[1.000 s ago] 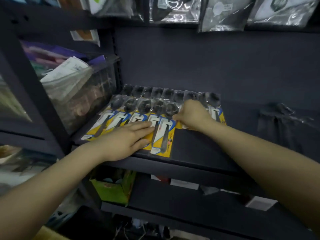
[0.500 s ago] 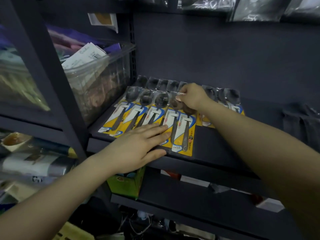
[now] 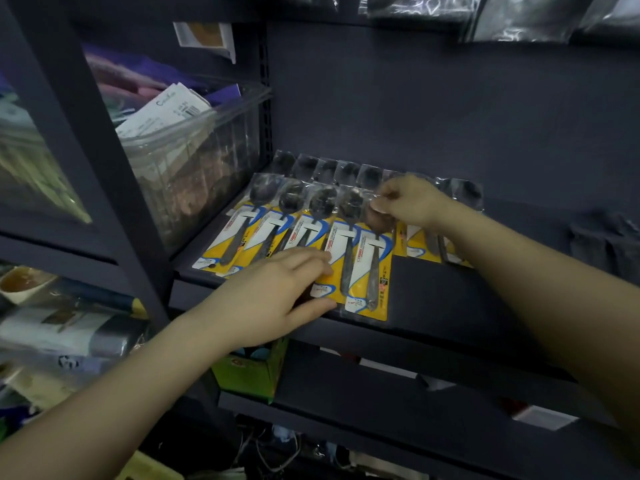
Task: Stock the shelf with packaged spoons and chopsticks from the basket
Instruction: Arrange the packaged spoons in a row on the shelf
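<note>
shelf (image 3: pixel 450 296): big dark metal rack, the middle board is where all the stock sits, more boards above and below it
clear bin (image 3: pixel 194 161): see-through plastic tub on the next shelf over to the left, stuffed with papers and soft stuff, can't really tell what
spoon packs (image 3: pixel 298 233): yellow-and-blue cards in plastic sleeves, laid flat on the shelf board in an overlapping fan, handles pointing at the front edge. A second row sits behind them near the back wall
front pack (image 3: pixel 372 275): rightmost card of the front fan, its bottom end hangs a bit over the shelf lip
green box (image 3: pixel 252 372): on the lower shelf, just under the left arm
left hand (image 3: pixel 277 299): fingers straight, lying flat on the lower ends of the fanned packs, thumb along the shelf edge
right hand (image 3: pixel 408 202): fingers curled, pinching the top of the front pack's plastic right over the spoon bowl
</note>
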Demonstrator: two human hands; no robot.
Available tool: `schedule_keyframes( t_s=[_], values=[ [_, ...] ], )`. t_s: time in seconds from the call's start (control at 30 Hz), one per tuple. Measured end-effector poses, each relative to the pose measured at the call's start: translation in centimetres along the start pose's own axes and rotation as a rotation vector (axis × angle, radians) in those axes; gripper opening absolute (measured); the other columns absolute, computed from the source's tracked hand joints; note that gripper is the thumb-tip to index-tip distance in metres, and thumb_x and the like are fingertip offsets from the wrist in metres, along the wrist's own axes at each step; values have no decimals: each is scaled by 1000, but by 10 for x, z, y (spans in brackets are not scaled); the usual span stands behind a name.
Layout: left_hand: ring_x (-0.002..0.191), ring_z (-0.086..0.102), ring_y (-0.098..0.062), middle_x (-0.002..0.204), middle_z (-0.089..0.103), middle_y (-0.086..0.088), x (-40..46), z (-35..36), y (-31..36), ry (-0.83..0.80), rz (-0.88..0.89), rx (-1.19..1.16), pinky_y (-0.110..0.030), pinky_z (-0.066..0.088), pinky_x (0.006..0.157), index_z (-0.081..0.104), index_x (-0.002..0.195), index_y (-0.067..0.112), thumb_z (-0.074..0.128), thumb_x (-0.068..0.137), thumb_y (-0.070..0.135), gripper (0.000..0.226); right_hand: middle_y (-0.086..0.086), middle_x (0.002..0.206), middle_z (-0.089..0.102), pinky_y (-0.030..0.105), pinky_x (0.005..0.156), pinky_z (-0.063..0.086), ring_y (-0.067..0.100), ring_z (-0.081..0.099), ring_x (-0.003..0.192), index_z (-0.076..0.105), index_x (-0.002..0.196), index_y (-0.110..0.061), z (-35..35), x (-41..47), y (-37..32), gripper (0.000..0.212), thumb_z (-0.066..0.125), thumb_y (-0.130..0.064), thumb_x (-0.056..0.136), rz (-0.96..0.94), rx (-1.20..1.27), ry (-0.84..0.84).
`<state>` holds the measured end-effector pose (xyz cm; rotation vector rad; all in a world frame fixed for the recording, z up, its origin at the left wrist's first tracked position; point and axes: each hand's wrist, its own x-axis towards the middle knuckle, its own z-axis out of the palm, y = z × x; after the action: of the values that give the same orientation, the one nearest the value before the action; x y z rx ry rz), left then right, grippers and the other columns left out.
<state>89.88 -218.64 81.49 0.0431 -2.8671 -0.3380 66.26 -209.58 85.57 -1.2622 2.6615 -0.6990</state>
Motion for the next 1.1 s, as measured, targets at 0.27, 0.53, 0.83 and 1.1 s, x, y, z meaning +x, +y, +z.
schedule_keyframes(
  t_s=[0.27, 0.53, 0.83, 1.1],
  values=[
    [137, 31, -15, 151, 31, 8, 16, 7, 13, -65, 64, 19, -30, 31, 107, 36, 137, 36, 21, 77, 72, 72, -1, 66, 58, 25, 67, 46, 12, 54, 64, 63, 78, -11, -5, 7, 7, 8, 63, -11, 86, 27, 235, -20],
    [127, 38, -13, 140, 41, 12, 23, -1, 20, -61, 36, 97, -30, 39, 97, 40, 134, 36, 22, 72, 71, 74, 16, 119, 62, 34, 93, 42, 30, 55, 113, 60, 115, -4, -13, -7, 14, 34, 59, -26, 89, -29, -45, 122],
    [143, 12, -14, 157, 11, 6, 93, 3, 62, -259, 103, 142, -33, 18, 117, 22, 144, 27, 33, 82, 68, 75, 14, 144, 44, 34, 108, 34, 28, 43, 130, 23, 147, -10, -48, -64, 90, 67, 48, -39, 92, -37, -274, -199],
    [144, 6, -17, 158, 4, 3, 121, 28, 73, -387, 24, 176, -35, 12, 118, 4, 146, 30, 28, 89, 58, 68, 4, 161, 0, 31, 120, 7, 22, 2, 148, -2, 151, -14, -44, -58, 103, 79, 39, -50, 93, -10, -334, -317]
  ],
)
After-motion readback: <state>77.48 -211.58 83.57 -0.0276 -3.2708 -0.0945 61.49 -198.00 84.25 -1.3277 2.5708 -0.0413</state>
